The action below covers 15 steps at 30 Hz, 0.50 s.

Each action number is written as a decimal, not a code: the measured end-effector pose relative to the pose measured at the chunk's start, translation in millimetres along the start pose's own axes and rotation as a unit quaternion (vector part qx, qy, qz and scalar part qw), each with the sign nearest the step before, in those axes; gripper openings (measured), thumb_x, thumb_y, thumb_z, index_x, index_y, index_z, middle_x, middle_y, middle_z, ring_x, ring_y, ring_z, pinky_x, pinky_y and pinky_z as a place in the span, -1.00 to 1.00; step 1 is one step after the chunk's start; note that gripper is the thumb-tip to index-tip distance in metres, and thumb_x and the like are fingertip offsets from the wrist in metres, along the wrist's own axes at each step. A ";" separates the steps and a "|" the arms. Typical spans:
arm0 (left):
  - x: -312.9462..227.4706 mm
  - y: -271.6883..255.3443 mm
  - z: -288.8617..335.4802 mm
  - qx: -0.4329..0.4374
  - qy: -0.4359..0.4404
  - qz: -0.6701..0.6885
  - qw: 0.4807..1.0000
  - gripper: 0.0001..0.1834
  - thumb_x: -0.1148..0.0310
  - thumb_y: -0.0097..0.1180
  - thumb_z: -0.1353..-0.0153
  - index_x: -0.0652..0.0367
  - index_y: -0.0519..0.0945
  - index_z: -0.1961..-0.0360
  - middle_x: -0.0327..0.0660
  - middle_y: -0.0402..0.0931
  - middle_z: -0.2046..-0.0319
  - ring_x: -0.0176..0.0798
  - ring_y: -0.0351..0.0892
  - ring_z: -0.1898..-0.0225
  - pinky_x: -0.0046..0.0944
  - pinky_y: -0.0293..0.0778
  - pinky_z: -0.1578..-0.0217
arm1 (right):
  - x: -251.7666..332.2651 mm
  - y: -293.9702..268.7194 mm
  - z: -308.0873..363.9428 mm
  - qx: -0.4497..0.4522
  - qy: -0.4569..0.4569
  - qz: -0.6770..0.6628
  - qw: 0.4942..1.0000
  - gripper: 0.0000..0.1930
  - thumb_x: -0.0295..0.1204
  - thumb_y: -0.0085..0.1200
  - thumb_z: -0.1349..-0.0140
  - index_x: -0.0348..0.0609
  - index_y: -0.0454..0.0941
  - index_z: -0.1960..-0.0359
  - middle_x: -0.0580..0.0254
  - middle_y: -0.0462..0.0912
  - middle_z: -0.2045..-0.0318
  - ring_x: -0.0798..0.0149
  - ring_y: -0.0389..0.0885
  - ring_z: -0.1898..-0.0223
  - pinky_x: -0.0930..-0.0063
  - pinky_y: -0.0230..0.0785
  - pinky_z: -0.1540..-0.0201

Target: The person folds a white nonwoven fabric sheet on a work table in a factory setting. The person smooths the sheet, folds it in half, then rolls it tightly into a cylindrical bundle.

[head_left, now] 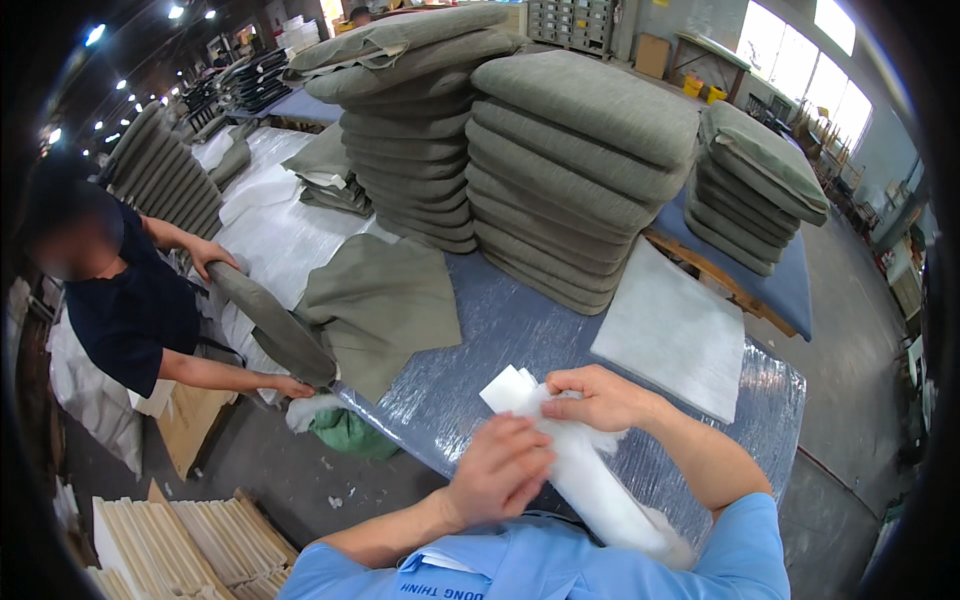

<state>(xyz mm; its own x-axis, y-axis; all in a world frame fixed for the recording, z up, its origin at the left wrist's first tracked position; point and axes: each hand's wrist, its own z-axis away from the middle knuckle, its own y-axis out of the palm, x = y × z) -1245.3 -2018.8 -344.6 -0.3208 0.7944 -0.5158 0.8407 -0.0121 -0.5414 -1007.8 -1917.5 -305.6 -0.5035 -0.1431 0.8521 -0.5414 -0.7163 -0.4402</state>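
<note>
My right hand (pixel 592 397) pinches the upper end of a long piece of white fluffy wadding (pixel 590 490), thumb on top. The wadding runs down toward my body over the table's near edge. Beside that pinch sits a small white flat piece with squared corners (pixel 503 391); whether my fingers grip it too is hidden. Close by on the left, my left hand (pixel 502 466) is raised against the wadding, its fingers bent and smeared by motion. A flat white wadding sheet (pixel 675 325) lies on the plastic-covered table (pixel 430 425) to the right.
Tall stacks of grey-green cushions (pixel 575 170) stand across the table. A grey-green cloth (pixel 380 305) lies left. There a co-worker (pixel 130 290) holds a grey cushion (pixel 275 325) on edge. Cream-coloured slats or boards (pixel 190 545) are stacked at the lower left, beside the floor.
</note>
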 end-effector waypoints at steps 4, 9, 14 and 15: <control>-13.9 13.0 1.0 0.060 -0.016 -0.052 0.997 -0.58 0.37 0.34 -0.26 0.11 0.68 -0.15 -0.09 0.59 -0.18 0.16 0.51 -0.30 0.17 0.36 -0.39 | 7.5 -11.4 -5.0 -0.018 -0.026 0.058 0.998 -0.62 -0.03 0.13 -0.49 -0.14 0.64 0.17 0.06 0.70 0.40 0.09 0.65 0.32 0.17 0.47 0.20; -6.8 14.0 -8.9 0.070 0.007 -0.034 0.997 -0.58 0.34 0.34 -0.25 0.16 0.68 -0.13 -0.09 0.59 -0.20 0.12 0.53 -0.28 0.13 0.42 -0.35 | 33.3 -14.8 -12.5 -0.036 -0.046 0.180 0.982 -0.63 -0.04 0.12 -0.50 -0.11 0.65 0.19 0.10 0.67 0.47 0.10 0.64 0.38 0.18 0.46 0.27; -2.4 25.6 -17.1 0.030 0.055 -0.016 0.998 -0.61 0.33 0.34 -0.25 0.17 0.71 -0.09 -0.12 0.63 -0.16 0.06 0.56 -0.22 0.06 0.48 -0.28 | -12.9 7.3 -25.5 -0.042 -0.084 -0.029 0.995 -0.71 -0.18 0.13 -0.53 -0.12 0.61 0.29 0.36 0.66 0.42 0.37 0.59 0.36 0.33 0.41 0.29; -2.9 28.7 -20.2 0.024 0.058 -0.012 0.998 -0.62 0.32 0.33 -0.25 0.17 0.71 -0.08 -0.12 0.64 -0.14 0.04 0.57 -0.21 0.05 0.49 -0.26 | -28.4 13.7 -27.2 -0.053 -0.069 -0.116 0.989 -0.73 -0.20 0.13 -0.53 -0.11 0.60 0.29 0.38 0.65 0.41 0.38 0.60 0.36 0.35 0.42 0.30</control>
<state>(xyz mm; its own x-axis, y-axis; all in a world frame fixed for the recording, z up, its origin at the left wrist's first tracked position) -1211.5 -2009.2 -345.2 -0.2849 0.8597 -0.4240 0.8111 -0.0195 -0.5846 -1019.2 -1904.7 -343.5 -0.2641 -0.0806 0.9611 -0.7032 -0.6659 -0.2491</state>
